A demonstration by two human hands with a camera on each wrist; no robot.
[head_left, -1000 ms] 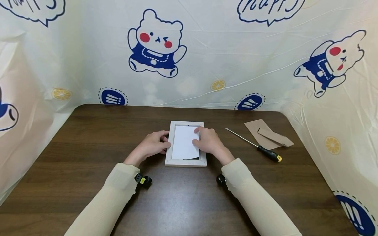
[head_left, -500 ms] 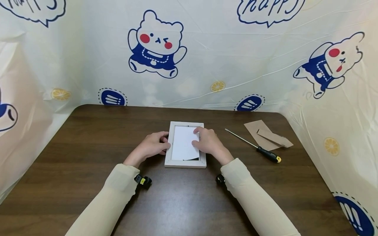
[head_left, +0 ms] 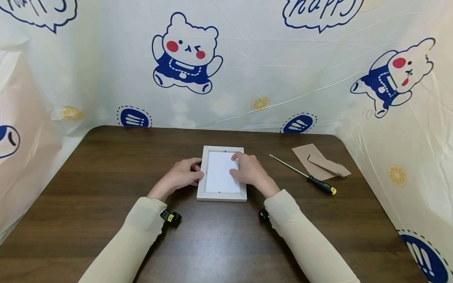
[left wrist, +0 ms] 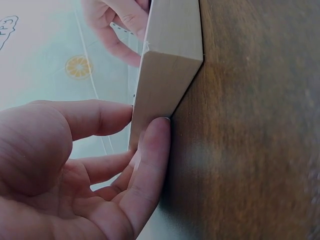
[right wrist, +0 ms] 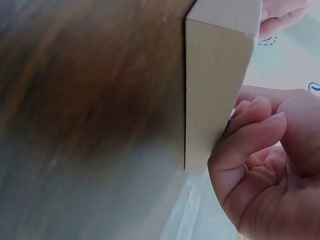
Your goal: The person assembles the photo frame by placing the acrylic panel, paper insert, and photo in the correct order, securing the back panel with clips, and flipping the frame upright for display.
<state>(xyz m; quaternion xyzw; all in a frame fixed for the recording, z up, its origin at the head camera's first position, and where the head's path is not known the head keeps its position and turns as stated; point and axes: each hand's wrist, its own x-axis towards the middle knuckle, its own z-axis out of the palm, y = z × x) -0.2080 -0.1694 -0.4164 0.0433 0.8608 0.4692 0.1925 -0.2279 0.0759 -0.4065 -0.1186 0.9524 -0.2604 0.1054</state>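
Observation:
A white picture frame (head_left: 221, 197) lies on the brown table, with a white sheet (head_left: 221, 173) inside its opening. My left hand (head_left: 182, 173) grips the frame's left side; in the left wrist view the thumb (left wrist: 107, 117) is at the upper edge and a fingertip (left wrist: 157, 135) is low against the side wall. Reaching over the right side, my right hand (head_left: 251, 169) has thumb and index fingertips on the sheet. Its other fingers (right wrist: 250, 135) are curled beside the frame's edge in the right wrist view. The sheet's right edge is partly hidden by this hand.
To the right lies a screwdriver (head_left: 321, 184) with a black and yellow handle, its shaft pointing to the back left. Behind it are a brown piece of card (head_left: 307, 153) and a folded brown strip (head_left: 329, 164). A printed curtain (head_left: 240, 70) encloses the table's back and sides.
The sheet's lower edge has straightened inside the frame, and the dark gap at its lower right corner is gone. Both hands stay in nearly the same place.

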